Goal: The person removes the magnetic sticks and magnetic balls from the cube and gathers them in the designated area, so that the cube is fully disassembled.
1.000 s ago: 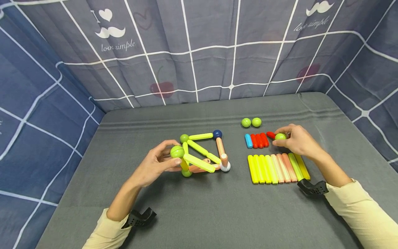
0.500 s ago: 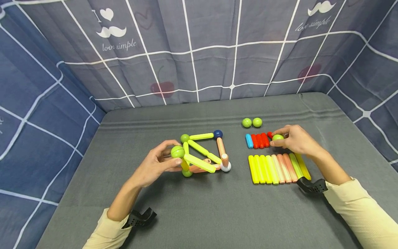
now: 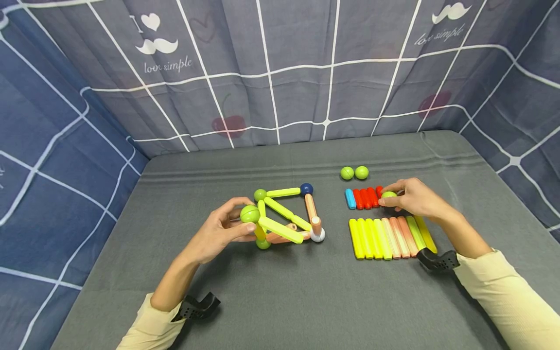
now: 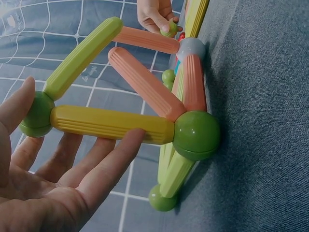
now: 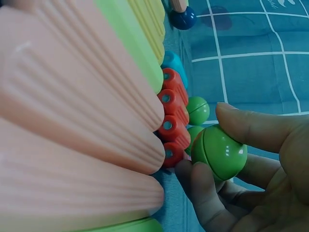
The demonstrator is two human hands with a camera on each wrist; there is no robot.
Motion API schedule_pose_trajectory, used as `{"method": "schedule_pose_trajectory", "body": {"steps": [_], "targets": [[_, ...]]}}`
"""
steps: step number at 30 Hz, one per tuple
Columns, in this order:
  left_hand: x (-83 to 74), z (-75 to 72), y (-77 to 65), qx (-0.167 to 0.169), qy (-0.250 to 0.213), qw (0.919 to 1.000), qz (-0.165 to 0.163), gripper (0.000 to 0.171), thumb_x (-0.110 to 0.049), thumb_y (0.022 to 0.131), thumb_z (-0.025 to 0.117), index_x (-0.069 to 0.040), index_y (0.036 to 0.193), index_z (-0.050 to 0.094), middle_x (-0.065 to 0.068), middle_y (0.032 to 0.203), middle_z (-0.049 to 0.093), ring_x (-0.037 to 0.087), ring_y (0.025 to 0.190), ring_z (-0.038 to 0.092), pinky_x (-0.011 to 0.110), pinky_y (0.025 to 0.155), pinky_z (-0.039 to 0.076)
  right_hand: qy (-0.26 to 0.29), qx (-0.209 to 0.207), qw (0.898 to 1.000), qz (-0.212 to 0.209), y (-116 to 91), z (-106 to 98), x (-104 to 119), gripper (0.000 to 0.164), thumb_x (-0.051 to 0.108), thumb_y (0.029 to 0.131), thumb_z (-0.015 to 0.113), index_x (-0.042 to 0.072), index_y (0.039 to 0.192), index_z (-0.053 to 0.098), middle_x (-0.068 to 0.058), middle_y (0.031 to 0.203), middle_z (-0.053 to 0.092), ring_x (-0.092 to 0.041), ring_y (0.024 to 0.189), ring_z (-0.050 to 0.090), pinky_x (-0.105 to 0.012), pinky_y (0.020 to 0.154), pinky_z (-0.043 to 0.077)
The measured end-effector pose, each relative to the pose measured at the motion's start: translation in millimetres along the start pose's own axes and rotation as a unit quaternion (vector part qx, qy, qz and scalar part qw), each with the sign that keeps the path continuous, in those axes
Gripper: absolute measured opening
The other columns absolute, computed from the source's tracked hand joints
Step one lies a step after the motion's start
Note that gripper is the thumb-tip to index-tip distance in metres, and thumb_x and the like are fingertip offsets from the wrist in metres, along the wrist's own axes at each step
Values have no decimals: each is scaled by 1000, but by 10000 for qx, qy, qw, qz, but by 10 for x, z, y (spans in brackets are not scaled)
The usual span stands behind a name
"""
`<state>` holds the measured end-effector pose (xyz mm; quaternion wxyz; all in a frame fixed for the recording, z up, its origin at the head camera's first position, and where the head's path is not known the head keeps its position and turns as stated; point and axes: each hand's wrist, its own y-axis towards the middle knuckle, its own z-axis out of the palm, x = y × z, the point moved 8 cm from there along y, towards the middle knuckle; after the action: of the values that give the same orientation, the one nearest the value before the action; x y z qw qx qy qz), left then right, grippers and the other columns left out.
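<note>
My left hand [image 3: 217, 228] pinches a raised green ball [image 3: 250, 214] at the near-left corner of a frame built of magnetic rods and balls. In the left wrist view, a dark yellow rod [image 4: 111, 123] joins that ball to a lower green ball [image 4: 197, 135], and a fingertip touches the rod. My right hand [image 3: 417, 199] holds a loose green ball [image 5: 219, 151] between thumb and fingers. Its fingertips are at the end red rod [image 5: 173, 154] of a short row; that rod lies beside the other red rods [image 3: 365, 198] and a blue one [image 3: 350, 198].
Two green balls [image 3: 354, 172] sit behind the short rods. Nearer me lies a row of long yellow, pink and green rods [image 3: 389, 237]. The frame also has a dark blue ball [image 3: 306, 188] and a white ball [image 3: 317, 234]. A patterned curtain [image 3: 297, 73] rises behind the grey table [image 3: 280, 301].
My right hand has moved slightly left with the green ball, and the end red rod has shifted from a slant to lie along the row. My left hand and the frame stay in place.
</note>
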<state>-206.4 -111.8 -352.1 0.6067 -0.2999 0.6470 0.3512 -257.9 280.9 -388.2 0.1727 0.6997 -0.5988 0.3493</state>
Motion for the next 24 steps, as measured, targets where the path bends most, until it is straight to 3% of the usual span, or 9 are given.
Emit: {"method": "schedule_pose_trajectory", "body": {"steps": [9, 17, 24], "targets": [[-1, 2, 4, -38, -37, 10000, -13, 40, 0, 94, 66, -6, 130, 48, 22, 117, 60, 44, 108, 62, 61, 83, 52, 33, -340, 9994, 31, -7, -80, -15, 46, 25, 92, 72, -8, 124, 63, -16, 106, 67, -24, 74, 61, -35, 62, 54], [3, 0, -1, -59, -45, 10000, -23, 40, 0, 94, 66, -6, 129, 49, 21, 117, 60, 43, 108, 62, 61, 83, 52, 133, -447, 9989, 67, -7, -89, -21, 48, 28, 93, 71, -6, 126, 61, -18, 108, 65, -25, 77, 60, -34, 62, 55], [10, -2, -3, -47, 3, 10000, -7, 41, 0, 94, 65, -2, 130, 47, 22, 117, 60, 44, 108, 62, 60, 83, 52, 171, -966, 9952, 1, 27, -196, 16, 47, 28, 93, 71, -4, 125, 62, -18, 106, 63, -27, 81, 55, -28, 58, 49]]}}
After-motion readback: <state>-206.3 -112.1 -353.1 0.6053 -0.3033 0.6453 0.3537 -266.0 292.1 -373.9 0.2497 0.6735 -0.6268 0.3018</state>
